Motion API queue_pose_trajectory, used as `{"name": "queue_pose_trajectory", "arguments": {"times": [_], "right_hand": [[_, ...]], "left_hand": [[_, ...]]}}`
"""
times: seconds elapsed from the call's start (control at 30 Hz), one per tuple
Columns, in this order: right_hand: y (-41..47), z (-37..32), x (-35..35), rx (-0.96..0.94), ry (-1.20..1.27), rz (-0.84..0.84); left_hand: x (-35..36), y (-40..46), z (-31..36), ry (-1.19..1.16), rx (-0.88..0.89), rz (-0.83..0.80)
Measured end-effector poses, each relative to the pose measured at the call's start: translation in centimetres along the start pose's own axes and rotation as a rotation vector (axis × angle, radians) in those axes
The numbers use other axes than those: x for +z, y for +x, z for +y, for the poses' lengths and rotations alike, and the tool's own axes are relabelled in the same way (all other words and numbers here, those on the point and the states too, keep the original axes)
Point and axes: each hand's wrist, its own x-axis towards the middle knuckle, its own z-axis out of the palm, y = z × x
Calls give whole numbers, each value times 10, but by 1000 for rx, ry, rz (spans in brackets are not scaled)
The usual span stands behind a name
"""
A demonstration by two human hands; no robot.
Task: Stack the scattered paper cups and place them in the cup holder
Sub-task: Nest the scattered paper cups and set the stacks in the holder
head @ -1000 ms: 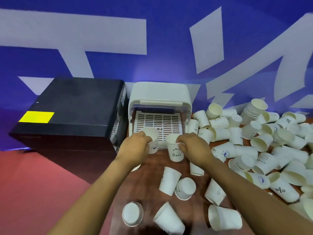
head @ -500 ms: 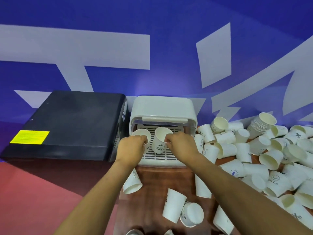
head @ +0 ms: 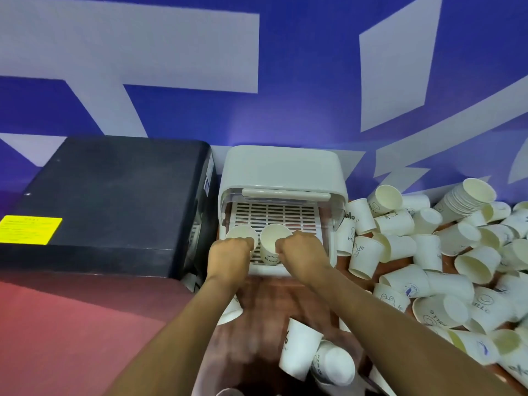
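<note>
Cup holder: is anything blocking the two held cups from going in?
Nothing visible. The cup holder has its front open, the slatted tray is bare, and both hands hold cups at its front.

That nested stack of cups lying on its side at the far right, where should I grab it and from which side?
Wrap the ribbed band of stacked rims on the nested stack from above. It lies tilted, mouth up and to the right, propped on loose cups, so a grip across the middle likely keeps it together.
</note>
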Motion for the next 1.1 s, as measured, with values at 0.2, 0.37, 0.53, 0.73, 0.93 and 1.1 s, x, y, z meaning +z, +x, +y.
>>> {"name": "queue_pose_trajectory", "arguments": {"times": [0.2, 0.37, 0.53, 0.73, 0.93, 1.1], "right_hand": [[-1, 4, 13, -15, 37, -39], [-4, -1, 16, -28, 143, -92], [-12, 3, 10, -21, 181, -89], [-46, 6, 0, -3, 265, 15], [-91, 16, -3, 83, 374, 80], [-134, 22, 7, 165, 434, 94]], "left_hand": [[14, 2, -1, 71, -9, 31], [14, 1, 1, 58, -37, -14], [8, -7, -1, 40, -55, 8], [-11, -25, -3, -153, -83, 60], [-35, -67, -3, -431, -93, 85], [-18, -117, 15, -496, -62, 104]]}}
